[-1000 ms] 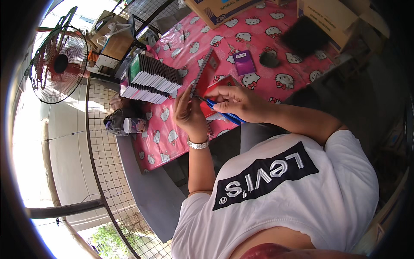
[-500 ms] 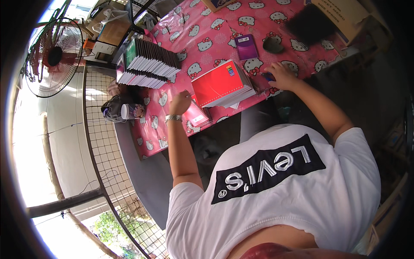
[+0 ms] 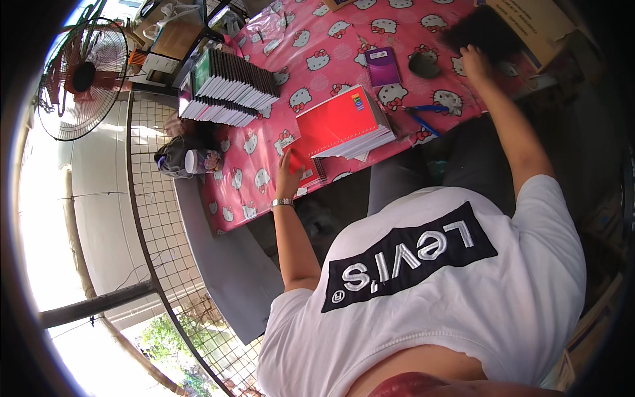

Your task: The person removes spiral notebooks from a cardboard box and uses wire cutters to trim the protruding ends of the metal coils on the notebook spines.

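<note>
My left hand [image 3: 289,177] grips the left end of a small red notebook [image 3: 311,173] at the table's front edge, fingers and thumb around it. Partly above it lies a thick stack of red notebooks [image 3: 338,124] with a row of holes along the near edge. Out to the right, my right hand [image 3: 475,64] has its fingers stretched to the near edge of a heap of fine black pieces [image 3: 486,32], too dark to make out singly. Blue-handled pliers [image 3: 426,116] lie apart on the tablecloth, right of the stack.
Tall stacks of dark-covered notebooks [image 3: 231,89] stand at the left. A purple notebook [image 3: 382,67] and a dark green dish [image 3: 423,65] lie beyond the red stack. A cardboard box [image 3: 532,26] sits at the far right. Left are a cup [image 3: 200,161] and a fan [image 3: 83,78].
My right hand has let go of the pliers and moved away to the right, to the black heap. My left hand has shifted slightly down and right on the small notebook.
</note>
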`<state>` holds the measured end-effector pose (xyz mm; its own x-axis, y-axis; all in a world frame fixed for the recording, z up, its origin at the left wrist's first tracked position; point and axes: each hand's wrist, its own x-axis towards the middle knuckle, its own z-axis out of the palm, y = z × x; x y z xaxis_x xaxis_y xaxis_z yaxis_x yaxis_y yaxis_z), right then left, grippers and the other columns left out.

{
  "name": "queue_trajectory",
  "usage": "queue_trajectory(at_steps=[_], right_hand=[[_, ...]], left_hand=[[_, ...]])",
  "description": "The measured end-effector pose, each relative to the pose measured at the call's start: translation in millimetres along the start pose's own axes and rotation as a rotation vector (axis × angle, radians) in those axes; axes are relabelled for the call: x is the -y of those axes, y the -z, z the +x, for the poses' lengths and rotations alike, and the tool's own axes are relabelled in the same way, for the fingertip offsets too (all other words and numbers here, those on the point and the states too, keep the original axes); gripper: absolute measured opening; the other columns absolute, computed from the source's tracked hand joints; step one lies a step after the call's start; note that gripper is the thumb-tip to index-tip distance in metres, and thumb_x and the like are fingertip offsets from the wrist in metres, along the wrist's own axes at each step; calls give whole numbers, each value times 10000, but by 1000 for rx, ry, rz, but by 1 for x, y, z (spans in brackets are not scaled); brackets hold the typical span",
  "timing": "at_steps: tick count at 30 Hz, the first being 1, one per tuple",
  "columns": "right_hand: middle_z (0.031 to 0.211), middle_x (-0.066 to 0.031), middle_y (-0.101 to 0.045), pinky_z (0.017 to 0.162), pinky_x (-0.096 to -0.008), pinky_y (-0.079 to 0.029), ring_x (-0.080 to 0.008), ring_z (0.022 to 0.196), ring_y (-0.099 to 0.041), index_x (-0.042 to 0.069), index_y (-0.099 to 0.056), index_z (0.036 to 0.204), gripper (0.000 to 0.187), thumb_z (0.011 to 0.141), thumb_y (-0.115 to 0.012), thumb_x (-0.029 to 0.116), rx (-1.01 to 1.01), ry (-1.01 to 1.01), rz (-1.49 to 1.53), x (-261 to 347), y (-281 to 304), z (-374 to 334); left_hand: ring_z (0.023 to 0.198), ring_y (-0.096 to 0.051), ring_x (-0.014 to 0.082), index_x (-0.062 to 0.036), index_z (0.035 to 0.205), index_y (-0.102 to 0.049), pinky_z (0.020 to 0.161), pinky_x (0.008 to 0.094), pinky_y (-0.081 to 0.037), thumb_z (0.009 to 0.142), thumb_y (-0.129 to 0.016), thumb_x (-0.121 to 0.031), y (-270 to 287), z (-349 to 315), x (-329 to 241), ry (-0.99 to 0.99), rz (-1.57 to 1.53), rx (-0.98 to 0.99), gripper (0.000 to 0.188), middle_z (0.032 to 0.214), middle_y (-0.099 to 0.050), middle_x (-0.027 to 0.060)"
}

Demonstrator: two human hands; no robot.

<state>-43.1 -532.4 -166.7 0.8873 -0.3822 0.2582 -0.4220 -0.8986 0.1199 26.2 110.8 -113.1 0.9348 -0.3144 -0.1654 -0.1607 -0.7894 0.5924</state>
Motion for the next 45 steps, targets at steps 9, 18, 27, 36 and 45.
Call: queue_trajectory(at_steps=[9, 18, 27, 36, 45], right_hand=[[1090, -156, -604, 813, -459, -530, -367, 958, -628, 58, -605, 1067, 234, 839, -624, 103, -257, 4, 461, 24, 67, 15], [920, -53, -619, 712, -324, -503, -150, 791, -601, 50, -626, 1143, 208, 987, -505, 117, 421, -229, 1204, 25, 29, 41], [960, -2, -593, 805, -252, -484, -89, 824, -564, 83, -586, 1290, 288, 1035, -456, 117, 346, -152, 1693, 16, 13, 27], [947, -2, -581, 774, -223, -470, -75, 820, -551, 57, -601, 1219, 256, 1028, -486, 185, -122, -331, 1789, 29, 39, 12], [920, -40, -630, 717, -267, -487, -94, 777, -573, -5, -600, 1088, 293, 831, -463, -42, 199, 313, 1556, 120, 212, -49]], left_hand=[[1122, -583, 299, -26, 1241, -593, 936, 400, -477, 835, -629, 29, 56, 14, -115, -335, -12, -385, 412, 1181, -628, 164], [995, -587, 370, -29, 1103, -645, 888, 429, -466, 878, -562, -27, 24, 17, -260, -710, 78, -77, 240, 1049, -621, 169], [871, -625, 291, -20, 1065, -658, 754, 351, -498, 847, -565, 4, 13, 15, -255, -660, -176, -171, 239, 1007, -628, 139], [893, -627, 293, -12, 1071, -663, 781, 362, -495, 847, -599, -33, 16, 5, -261, -647, -47, -199, 234, 987, -654, 142], [907, -612, 300, -60, 1041, -631, 783, 407, -495, 781, -741, -185, 34, -20, -292, -968, 336, -348, 309, 1033, -635, 109]])
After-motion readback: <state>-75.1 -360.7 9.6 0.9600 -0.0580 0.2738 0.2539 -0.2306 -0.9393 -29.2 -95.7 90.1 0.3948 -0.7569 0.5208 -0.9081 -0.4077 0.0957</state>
